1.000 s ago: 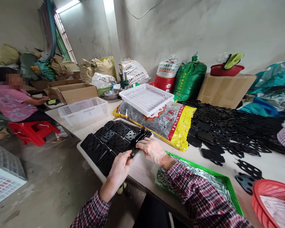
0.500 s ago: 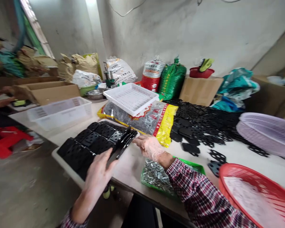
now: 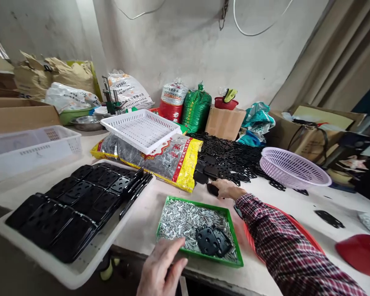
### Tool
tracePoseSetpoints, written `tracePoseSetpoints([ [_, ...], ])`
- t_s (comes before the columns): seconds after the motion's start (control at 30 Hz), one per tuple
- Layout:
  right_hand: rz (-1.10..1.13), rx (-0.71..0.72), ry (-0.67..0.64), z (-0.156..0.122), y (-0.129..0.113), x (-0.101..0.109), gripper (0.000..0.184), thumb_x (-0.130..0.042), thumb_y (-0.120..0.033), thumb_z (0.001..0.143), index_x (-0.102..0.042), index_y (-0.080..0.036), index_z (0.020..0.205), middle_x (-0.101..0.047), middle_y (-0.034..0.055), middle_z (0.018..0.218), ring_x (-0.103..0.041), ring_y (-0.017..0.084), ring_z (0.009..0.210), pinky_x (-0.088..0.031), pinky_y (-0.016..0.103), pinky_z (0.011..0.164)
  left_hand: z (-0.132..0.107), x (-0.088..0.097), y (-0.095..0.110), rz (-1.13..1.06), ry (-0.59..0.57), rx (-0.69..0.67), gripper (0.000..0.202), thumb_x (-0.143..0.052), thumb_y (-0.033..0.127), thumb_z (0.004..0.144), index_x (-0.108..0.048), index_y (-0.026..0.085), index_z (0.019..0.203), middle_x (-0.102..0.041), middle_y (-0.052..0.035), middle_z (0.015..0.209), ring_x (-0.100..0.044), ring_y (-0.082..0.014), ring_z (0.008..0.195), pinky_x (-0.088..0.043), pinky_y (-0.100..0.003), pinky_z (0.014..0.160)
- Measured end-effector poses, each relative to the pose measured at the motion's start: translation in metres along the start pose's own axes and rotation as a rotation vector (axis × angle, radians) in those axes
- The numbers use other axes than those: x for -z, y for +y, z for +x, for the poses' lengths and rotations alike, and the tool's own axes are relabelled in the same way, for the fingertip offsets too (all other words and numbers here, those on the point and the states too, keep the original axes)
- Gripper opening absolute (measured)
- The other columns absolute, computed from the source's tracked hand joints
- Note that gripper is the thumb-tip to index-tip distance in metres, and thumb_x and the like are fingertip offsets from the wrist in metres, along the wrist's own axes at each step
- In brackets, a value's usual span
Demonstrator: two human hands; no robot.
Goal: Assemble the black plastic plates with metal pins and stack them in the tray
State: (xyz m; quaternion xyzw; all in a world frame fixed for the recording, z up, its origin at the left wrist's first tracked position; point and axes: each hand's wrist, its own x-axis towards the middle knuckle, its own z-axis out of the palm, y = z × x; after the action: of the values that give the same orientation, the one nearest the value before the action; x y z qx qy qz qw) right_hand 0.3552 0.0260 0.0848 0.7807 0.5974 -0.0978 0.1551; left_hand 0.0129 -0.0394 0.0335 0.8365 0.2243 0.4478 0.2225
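Observation:
My left hand [image 3: 160, 269] hovers at the near edge of a green tray [image 3: 234, 242] filled with small silver pins; its fingers are apart and hold nothing. Two black perforated plates [image 3: 212, 240] lie on the pins. My right hand [image 3: 226, 189] reaches out over the table to the edge of a heap of black plates [image 3: 231, 158] and rests on one black plate [image 3: 212, 189]; its fingers are curled over it. At the left a white tray [image 3: 77, 273] carries rows of black plates [image 3: 80, 197].
A yellow sack [image 3: 160, 158] with a white basket [image 3: 140, 129] on top lies behind the green tray. A purple basket [image 3: 292, 168], a red basket [image 3: 302, 234] under my right sleeve and a red bowl [image 3: 359, 253] stand at the right. Bags and cartons line the wall.
The view swung right. Both hands let go of the row of black plates on the white tray; the right hand moved to the plate heap, the left dropped to the green tray.

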Motion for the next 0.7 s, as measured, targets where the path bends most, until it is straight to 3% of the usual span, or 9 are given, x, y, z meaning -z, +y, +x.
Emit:
tracePoseSetpoints([
  [0.1,0.005,0.011,0.023,0.004,0.003,-0.007,0.038,-0.063,-0.033,0.095,-0.057,-0.018,0.13,-0.062,0.0093,0.127,-0.065,0.023,0.105,-0.056,0.044,0.088,-0.003,-0.009,0.0,-0.053,-0.031,0.03,0.038,-0.062,0.02,0.091,-0.062,0.031,0.127,-0.079,-0.0025,0.1,-0.076,-0.0174,0.085,-0.062,-0.02,0.074],
  [0.43,0.166,0.015,0.069,-0.005,0.001,-0.013,0.032,-0.062,-0.035,0.096,-0.061,-0.017,0.123,-0.064,0.0089,0.123,-0.066,0.022,0.102,-0.057,0.043,0.087,0.006,-0.008,0.012,-0.173,-0.093,0.23,0.024,-0.061,0.025,0.092,-0.071,0.028,0.113,-0.08,-0.0028,0.1,-0.076,-0.0158,0.078,-0.062,-0.02,0.074],
  [0.57,0.235,-0.005,0.198,-0.016,0.0,0.0,0.027,-0.06,-0.034,0.098,-0.064,-0.016,0.117,-0.066,0.0069,0.116,-0.067,0.02,0.098,-0.057,0.039,0.085,0.01,-0.01,0.009,-0.205,-0.104,0.261,0.021,-0.061,0.029,0.092,-0.074,0.027,0.108,-0.081,-0.0041,0.1,-0.077,-0.0184,0.081,-0.062,-0.023,0.074],
  [0.7,0.235,0.078,0.29,-0.043,-0.008,0.026,0.018,-0.055,-0.018,0.097,-0.072,-0.016,0.102,-0.073,0.0087,0.095,-0.068,0.019,0.086,-0.051,0.03,0.076,0.02,-0.007,0.007,-0.232,-0.093,0.335,0.023,-0.06,0.03,0.091,-0.074,0.026,0.109,-0.08,-0.0049,0.101,-0.077,-0.0186,0.081,-0.062,-0.023,0.07],
])
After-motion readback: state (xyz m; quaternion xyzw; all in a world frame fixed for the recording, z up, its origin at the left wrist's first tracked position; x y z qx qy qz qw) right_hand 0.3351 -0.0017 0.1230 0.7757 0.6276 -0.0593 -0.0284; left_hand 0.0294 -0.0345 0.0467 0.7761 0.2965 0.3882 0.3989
